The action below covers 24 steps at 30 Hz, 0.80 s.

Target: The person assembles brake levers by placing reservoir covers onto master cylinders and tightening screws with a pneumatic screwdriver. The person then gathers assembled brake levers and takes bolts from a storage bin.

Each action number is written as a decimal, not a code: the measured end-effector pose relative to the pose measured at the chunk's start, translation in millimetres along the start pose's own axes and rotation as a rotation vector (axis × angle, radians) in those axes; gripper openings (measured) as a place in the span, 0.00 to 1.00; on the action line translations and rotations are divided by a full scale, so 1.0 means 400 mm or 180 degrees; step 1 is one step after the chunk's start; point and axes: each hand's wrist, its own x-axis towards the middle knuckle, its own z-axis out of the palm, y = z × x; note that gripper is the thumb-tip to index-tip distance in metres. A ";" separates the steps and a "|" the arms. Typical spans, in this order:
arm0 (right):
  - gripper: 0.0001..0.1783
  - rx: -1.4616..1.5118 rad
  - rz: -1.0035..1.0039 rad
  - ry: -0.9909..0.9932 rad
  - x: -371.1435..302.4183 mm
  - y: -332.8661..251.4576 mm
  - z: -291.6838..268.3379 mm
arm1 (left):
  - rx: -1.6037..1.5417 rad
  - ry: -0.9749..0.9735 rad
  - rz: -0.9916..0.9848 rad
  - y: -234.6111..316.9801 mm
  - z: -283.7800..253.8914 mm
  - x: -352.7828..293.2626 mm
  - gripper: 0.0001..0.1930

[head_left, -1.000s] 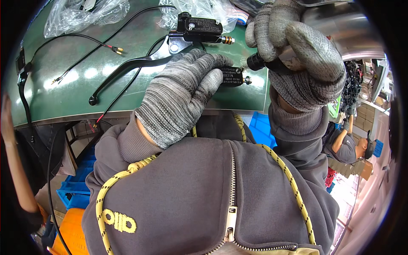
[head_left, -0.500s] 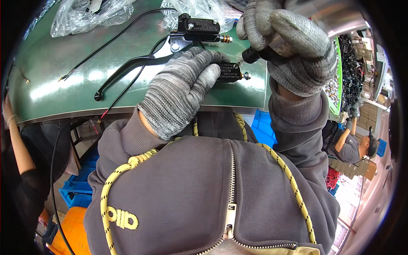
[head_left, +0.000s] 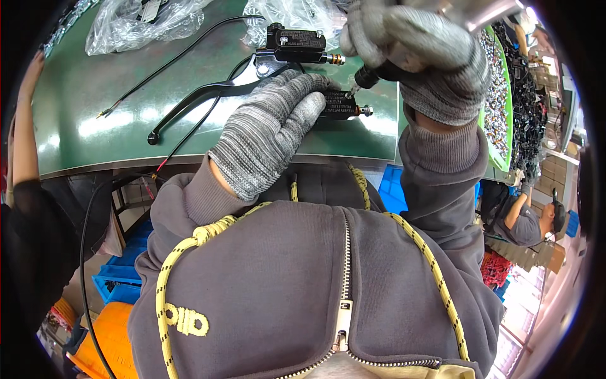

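Note:
My left hand (head_left: 268, 136), in a grey knit glove, is closed around a black brake master cylinder (head_left: 339, 107) lying on the green bench. Its fingers and thumb hide most of that part; a metal fitting shows at its right end. My right hand (head_left: 435, 66), gloved alike, grips a screwdriver (head_left: 366, 77) with a dark nose. The bit points down at a screw on the cylinder's top face, near its corner. Just beyond lies a second brake master cylinder (head_left: 297, 43) with a long black brake lever (head_left: 189, 107) stretching left.
Clear plastic bags (head_left: 142, 25) lie along the bench's (head_left: 69, 120) far side, near a black cable (head_left: 170, 60). A green tray (head_left: 495, 120) of small metal parts stands on the right, beside a heap of black parts (head_left: 530, 107). Other people are at both sides.
My right hand and the screwdriver have shifted slightly left and tilted over the cylinder. My left hand keeps its hold. The person at the left has reached farther up along the bench.

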 end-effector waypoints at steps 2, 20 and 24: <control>0.20 0.0032 0.0012 -0.0025 0.003 0.005 -0.001 | -0.0416 0.0198 0.0109 -0.006 0.005 0.004 0.15; 0.29 0.0369 -0.1625 -0.0470 0.083 -0.005 -0.036 | -0.0144 0.0285 0.0195 -0.014 0.009 0.002 0.15; 0.27 -0.0210 -0.2340 0.0612 0.032 -0.041 0.040 | -0.0096 0.0306 0.0207 -0.009 0.010 0.000 0.15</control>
